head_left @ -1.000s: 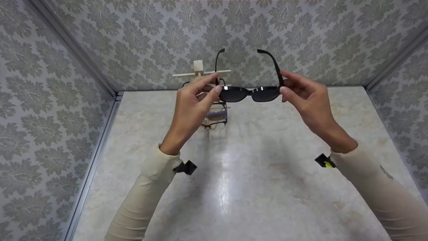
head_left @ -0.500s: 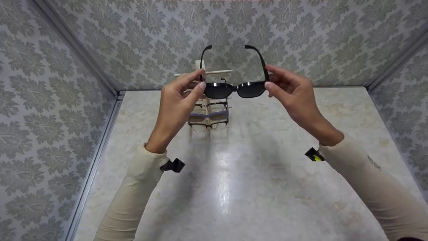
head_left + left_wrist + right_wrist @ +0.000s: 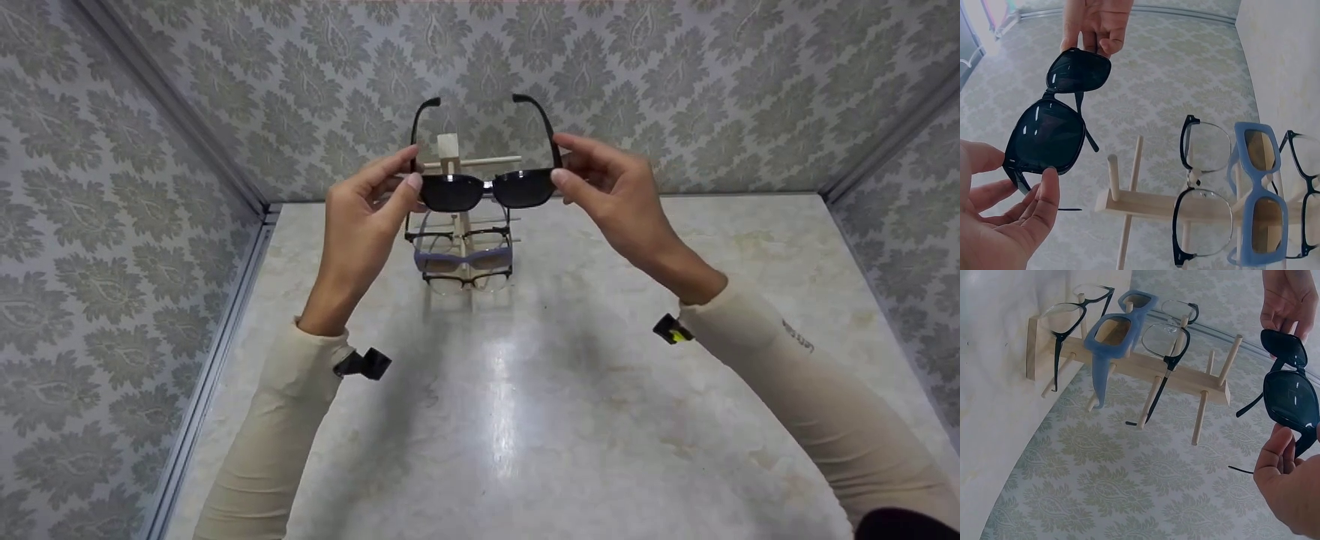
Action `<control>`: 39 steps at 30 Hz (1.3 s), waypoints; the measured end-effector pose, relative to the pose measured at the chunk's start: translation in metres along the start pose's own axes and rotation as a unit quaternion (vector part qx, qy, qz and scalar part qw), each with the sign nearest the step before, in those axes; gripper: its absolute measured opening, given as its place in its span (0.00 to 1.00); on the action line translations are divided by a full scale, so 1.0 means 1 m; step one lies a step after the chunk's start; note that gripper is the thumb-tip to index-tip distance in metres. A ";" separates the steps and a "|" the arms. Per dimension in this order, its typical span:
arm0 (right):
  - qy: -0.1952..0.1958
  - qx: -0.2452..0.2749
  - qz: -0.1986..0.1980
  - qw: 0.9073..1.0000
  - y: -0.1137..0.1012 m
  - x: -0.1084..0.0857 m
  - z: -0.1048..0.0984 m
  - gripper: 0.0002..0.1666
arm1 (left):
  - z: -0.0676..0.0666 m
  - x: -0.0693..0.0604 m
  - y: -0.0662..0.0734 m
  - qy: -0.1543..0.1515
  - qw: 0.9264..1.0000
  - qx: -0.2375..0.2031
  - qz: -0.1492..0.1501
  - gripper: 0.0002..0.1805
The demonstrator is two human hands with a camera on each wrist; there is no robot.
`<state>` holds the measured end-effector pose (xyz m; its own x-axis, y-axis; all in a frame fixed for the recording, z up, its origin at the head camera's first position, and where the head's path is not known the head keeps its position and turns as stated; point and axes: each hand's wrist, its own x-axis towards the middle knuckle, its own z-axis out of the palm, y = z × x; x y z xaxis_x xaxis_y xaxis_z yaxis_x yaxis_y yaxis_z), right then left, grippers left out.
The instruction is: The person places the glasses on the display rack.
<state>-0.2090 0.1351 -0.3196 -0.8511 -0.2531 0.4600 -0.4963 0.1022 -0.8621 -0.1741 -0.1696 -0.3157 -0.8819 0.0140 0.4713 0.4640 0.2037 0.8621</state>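
Black sunglasses [image 3: 486, 190] with both temples unfolded are held up between my two hands, temple tips pointing toward the back wall. My left hand [image 3: 367, 210] pinches the left hinge end between thumb and fingers. At the opposite hinge end, my right hand [image 3: 619, 199] has the same kind of pinch. Behind and below the sunglasses stands a wooden glasses rack [image 3: 1145, 368] with crosswise pegs. It carries blue-framed sunglasses [image 3: 1258, 191] in the middle, with clear black-topped glasses [image 3: 1185, 191] above them and dark-framed clear glasses [image 3: 1304, 191] below. The rack's top pegs [image 3: 1134, 169] bear no glasses.
The rack stands on a pale marbled table [image 3: 585, 390], close to its back edge. Patterned wall panels [image 3: 337, 90] enclose the back and both sides. A dark rounded shape [image 3: 900, 525] shows at the lower right corner of the head view.
Both hands have carried the sunglasses leftward and slightly up, from right of the rack to in front of its top. The lower glasses on the rack have come into fuller view.
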 end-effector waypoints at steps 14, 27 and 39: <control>-0.032 0.017 0.026 0.999 0.013 0.014 0.023 0.28 | -0.017 0.001 -0.021 0.024 1.000 0.000 -0.016 0.21; -0.041 0.011 0.065 0.997 0.028 0.016 0.039 0.29 | -0.023 -0.002 -0.043 0.041 0.998 -0.006 -0.041 0.20; -0.040 0.010 0.072 0.997 0.036 0.011 0.043 0.29 | -0.022 -0.004 -0.053 0.045 0.997 -0.024 -0.061 0.20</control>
<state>-0.2292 0.0949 -0.3543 -0.8970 -0.3124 0.3127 -0.3649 0.1239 -0.9228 -0.1934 -0.2015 -0.3590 -0.9217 -0.0970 0.3756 0.3594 0.1510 0.9209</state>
